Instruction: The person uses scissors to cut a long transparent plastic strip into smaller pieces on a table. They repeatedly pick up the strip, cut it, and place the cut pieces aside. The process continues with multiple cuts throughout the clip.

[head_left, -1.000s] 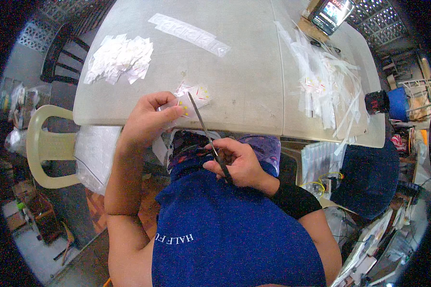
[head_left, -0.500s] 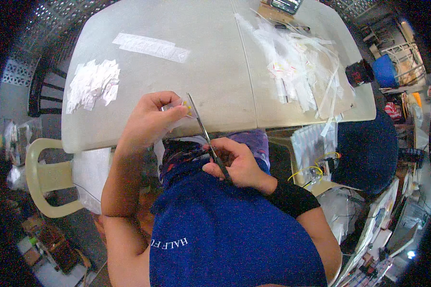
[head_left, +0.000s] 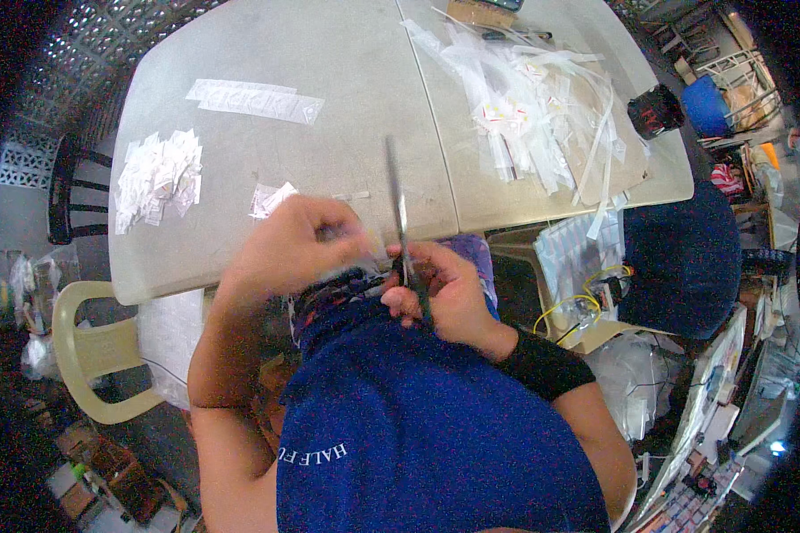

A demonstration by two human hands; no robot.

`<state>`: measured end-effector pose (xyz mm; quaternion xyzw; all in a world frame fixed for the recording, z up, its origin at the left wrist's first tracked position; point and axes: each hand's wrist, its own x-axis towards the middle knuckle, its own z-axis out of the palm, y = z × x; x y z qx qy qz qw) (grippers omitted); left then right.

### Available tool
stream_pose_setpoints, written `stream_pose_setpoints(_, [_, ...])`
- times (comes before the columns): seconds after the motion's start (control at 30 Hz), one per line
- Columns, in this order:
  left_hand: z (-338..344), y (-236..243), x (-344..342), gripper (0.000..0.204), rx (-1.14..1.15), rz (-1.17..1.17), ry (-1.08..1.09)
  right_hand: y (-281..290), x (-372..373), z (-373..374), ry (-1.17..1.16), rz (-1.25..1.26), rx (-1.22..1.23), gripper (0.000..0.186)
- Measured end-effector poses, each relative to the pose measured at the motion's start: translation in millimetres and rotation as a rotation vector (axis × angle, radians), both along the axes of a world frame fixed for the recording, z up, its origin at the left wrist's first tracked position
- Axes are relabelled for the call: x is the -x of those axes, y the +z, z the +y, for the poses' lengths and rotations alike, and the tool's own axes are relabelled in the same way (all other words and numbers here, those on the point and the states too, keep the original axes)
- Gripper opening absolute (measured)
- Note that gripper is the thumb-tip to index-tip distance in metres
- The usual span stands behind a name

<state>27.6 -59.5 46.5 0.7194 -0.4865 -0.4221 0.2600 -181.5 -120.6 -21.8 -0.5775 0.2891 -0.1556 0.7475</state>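
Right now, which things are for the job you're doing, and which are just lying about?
Seem part of the job:
right hand, gripping scissors
left hand, too blurred to tell its hold
white strips
big pile of white pieces
tangled offcuts

Seem just lying about:
black container
cream chair
black chair

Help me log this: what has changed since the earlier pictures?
The left hand has moved down the picture, nearer the right hand; blur hides whether it kept its clear piece. The scissors swung from leaning left to nearly upright. The view turned too. The right hand still holds the scissors; the white pile and strips lie as before.
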Motion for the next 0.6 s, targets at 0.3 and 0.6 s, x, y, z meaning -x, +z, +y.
stream_pose_setpoints(0.3, [29,4,-13,0.014,-0.026,0.289,0.043,15,-7,-27,-0.099,-0.134,0.173,0.041])
stream_pose_setpoints(0.6, [57,-2,-46,0.013,0.289,0.305,0.552,-5,-5,-3,0.391,-0.046,0.195,0.054])
